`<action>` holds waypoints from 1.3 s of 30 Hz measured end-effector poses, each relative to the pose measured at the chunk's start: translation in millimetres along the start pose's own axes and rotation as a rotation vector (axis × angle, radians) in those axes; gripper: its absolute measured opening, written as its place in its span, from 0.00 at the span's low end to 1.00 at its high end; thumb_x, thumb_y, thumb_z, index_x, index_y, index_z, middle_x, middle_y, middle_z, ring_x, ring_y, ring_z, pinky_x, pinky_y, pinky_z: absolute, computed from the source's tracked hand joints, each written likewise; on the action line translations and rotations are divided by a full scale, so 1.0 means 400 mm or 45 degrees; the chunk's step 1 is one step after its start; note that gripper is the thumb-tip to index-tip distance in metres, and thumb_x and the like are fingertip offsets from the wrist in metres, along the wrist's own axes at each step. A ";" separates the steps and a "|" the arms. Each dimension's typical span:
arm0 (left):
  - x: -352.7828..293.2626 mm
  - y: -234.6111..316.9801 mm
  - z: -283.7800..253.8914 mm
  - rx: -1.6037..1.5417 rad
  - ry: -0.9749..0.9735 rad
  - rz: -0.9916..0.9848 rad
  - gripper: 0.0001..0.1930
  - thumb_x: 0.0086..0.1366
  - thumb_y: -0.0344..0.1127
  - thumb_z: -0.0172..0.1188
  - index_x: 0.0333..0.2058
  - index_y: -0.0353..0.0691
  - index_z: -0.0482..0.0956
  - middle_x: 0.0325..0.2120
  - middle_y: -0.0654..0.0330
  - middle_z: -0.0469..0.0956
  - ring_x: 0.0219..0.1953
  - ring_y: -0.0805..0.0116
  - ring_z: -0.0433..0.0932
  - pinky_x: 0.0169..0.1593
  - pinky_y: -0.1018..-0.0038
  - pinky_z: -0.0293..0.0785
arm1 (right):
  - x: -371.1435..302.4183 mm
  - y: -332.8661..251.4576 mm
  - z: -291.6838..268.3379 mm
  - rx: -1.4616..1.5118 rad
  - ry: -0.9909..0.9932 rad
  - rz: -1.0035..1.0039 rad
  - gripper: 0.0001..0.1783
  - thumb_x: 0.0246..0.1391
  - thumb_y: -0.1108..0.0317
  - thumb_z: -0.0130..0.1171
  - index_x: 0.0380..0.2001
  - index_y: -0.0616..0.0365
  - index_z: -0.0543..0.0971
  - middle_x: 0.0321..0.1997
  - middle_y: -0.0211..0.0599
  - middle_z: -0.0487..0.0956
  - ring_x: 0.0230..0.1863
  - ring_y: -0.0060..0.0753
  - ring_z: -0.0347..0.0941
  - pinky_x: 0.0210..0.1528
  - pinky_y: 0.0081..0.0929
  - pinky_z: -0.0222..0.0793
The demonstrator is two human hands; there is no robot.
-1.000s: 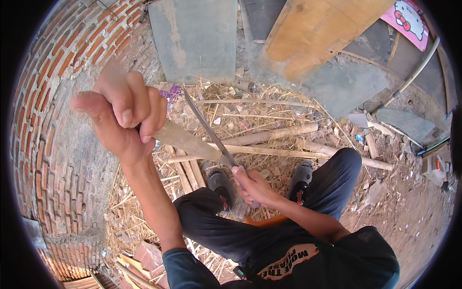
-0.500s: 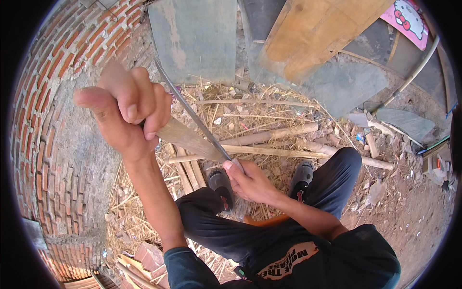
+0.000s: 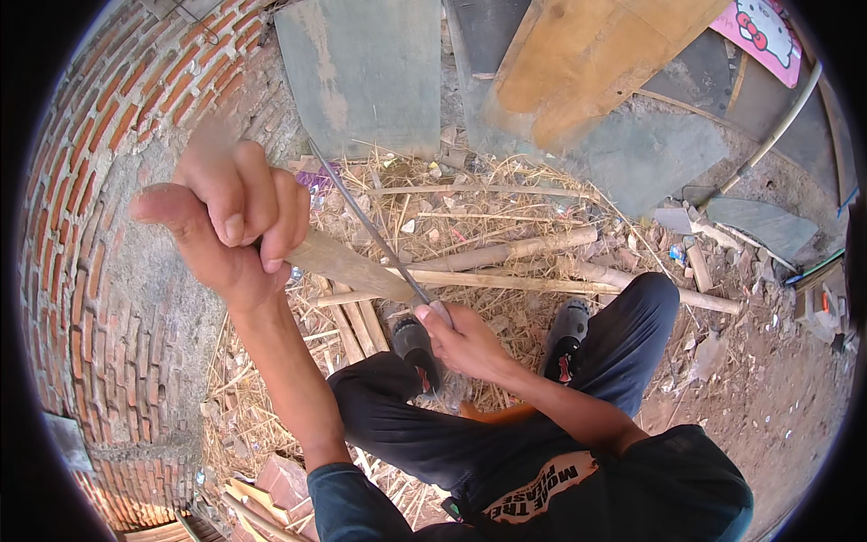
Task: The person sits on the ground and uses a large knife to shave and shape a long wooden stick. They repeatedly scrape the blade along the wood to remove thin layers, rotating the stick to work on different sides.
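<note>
My left hand (image 3: 230, 221), raised at the left, is closed around the upper end of a flat, pale strip (image 3: 348, 266) that looks like split bamboo or wood. Its thumb sticks out to the left. The strip slants down toward my right hand (image 3: 465, 341), which grips the short handle of a long, thin-bladed knife (image 3: 366, 221). From that hand the narrow dark blade runs up and to the left, crossing the strip close to its lower end. Whether the edge bites into the strip I cannot tell.
Bamboo poles (image 3: 524, 251) and straw-like shavings (image 3: 257, 388) cover the ground around my feet. At the left rises a brick wall (image 3: 117, 298). Grey panels (image 3: 361, 81) and a brown board (image 3: 596, 63) stand at the far side, with a pink panel (image 3: 763, 41) at the far right.
The knife's blade has turned slightly, its tip now lower and a little to the right. My left hand has shifted slightly left and down with the strip; my right hand has barely moved.
</note>
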State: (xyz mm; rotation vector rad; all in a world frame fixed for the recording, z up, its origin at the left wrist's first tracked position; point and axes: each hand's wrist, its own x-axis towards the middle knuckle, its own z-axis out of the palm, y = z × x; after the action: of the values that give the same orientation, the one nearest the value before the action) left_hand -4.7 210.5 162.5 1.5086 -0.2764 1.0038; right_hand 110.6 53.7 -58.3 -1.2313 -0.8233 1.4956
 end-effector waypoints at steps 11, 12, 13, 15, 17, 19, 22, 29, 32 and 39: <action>-0.007 0.001 -0.018 0.001 0.115 0.015 0.28 0.72 0.63 0.49 0.22 0.48 0.66 0.14 0.69 0.60 0.10 0.78 0.63 0.14 0.83 0.58 | 0.090 0.289 -0.060 -0.301 0.268 -0.054 0.26 0.71 0.46 0.52 0.30 0.61 0.73 0.17 0.30 0.70 0.18 0.23 0.65 0.22 0.29 0.62; -0.006 0.003 -0.023 0.000 0.099 0.011 0.28 0.72 0.63 0.49 0.22 0.48 0.66 0.14 0.69 0.60 0.10 0.78 0.63 0.14 0.83 0.57 | 0.093 0.275 -0.057 -0.316 0.252 0.027 0.26 0.70 0.46 0.53 0.31 0.61 0.75 0.18 0.33 0.72 0.18 0.27 0.68 0.24 0.32 0.64; -0.010 0.010 -0.025 0.002 0.089 0.007 0.28 0.72 0.63 0.49 0.21 0.48 0.66 0.14 0.69 0.60 0.10 0.78 0.62 0.14 0.83 0.57 | 0.083 0.248 -0.048 -0.334 0.230 0.110 0.26 0.69 0.46 0.54 0.32 0.61 0.77 0.19 0.36 0.74 0.19 0.31 0.71 0.26 0.35 0.67; -0.012 0.015 -0.025 -0.015 0.068 0.005 0.28 0.72 0.63 0.50 0.21 0.47 0.66 0.14 0.69 0.60 0.10 0.78 0.62 0.13 0.83 0.57 | 0.065 0.204 -0.040 -0.403 0.187 0.152 0.25 0.67 0.47 0.56 0.34 0.62 0.79 0.21 0.40 0.77 0.22 0.36 0.75 0.30 0.38 0.70; -0.012 0.014 -0.027 -0.051 0.049 0.009 0.28 0.72 0.63 0.50 0.21 0.47 0.66 0.13 0.69 0.60 0.10 0.77 0.62 0.13 0.83 0.56 | 0.052 0.172 -0.036 -0.505 0.142 0.069 0.23 0.66 0.49 0.58 0.33 0.63 0.78 0.24 0.44 0.78 0.26 0.41 0.77 0.34 0.40 0.70; -0.011 0.015 -0.022 -0.051 0.064 0.017 0.28 0.72 0.63 0.51 0.21 0.47 0.66 0.13 0.69 0.60 0.10 0.77 0.62 0.13 0.83 0.57 | 0.041 0.129 -0.022 -0.469 0.138 -0.147 0.21 0.64 0.52 0.59 0.33 0.63 0.78 0.26 0.47 0.79 0.28 0.45 0.77 0.34 0.40 0.70; -0.022 0.024 -0.025 -0.051 0.082 0.020 0.28 0.72 0.62 0.52 0.21 0.47 0.67 0.13 0.68 0.60 0.10 0.77 0.62 0.13 0.83 0.57 | 0.040 0.084 -0.001 -0.473 0.129 -0.301 0.17 0.62 0.57 0.60 0.33 0.64 0.78 0.27 0.49 0.79 0.30 0.49 0.77 0.36 0.43 0.70; 0.005 0.019 -0.037 -0.066 0.029 0.011 0.27 0.73 0.61 0.52 0.21 0.47 0.66 0.14 0.68 0.60 0.10 0.77 0.61 0.13 0.83 0.57 | 0.169 0.567 -0.126 -0.703 0.331 -0.007 0.18 0.56 0.58 0.62 0.35 0.67 0.80 0.28 0.54 0.80 0.32 0.53 0.79 0.38 0.45 0.72; -0.014 0.023 -0.054 0.027 0.076 0.030 0.30 0.73 0.67 0.43 0.23 0.48 0.64 0.15 0.70 0.60 0.10 0.79 0.59 0.15 0.82 0.56 | 0.171 0.560 -0.126 -0.646 0.308 -0.095 0.18 0.58 0.59 0.58 0.29 0.67 0.76 0.18 0.45 0.77 0.22 0.41 0.78 0.29 0.45 0.71; -0.016 0.026 -0.071 0.021 0.110 0.029 0.29 0.73 0.67 0.42 0.23 0.49 0.63 0.14 0.71 0.59 0.10 0.80 0.58 0.15 0.83 0.54 | 0.153 0.462 -0.105 -0.246 0.195 0.325 0.13 0.58 0.62 0.59 0.27 0.62 0.75 0.16 0.35 0.72 0.17 0.33 0.72 0.22 0.37 0.67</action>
State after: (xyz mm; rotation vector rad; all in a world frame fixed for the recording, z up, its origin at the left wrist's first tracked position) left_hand -27.6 231.2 161.6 1.4758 -0.2251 1.0888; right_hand 102.3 57.2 -257.1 -1.6238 -0.7417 1.5254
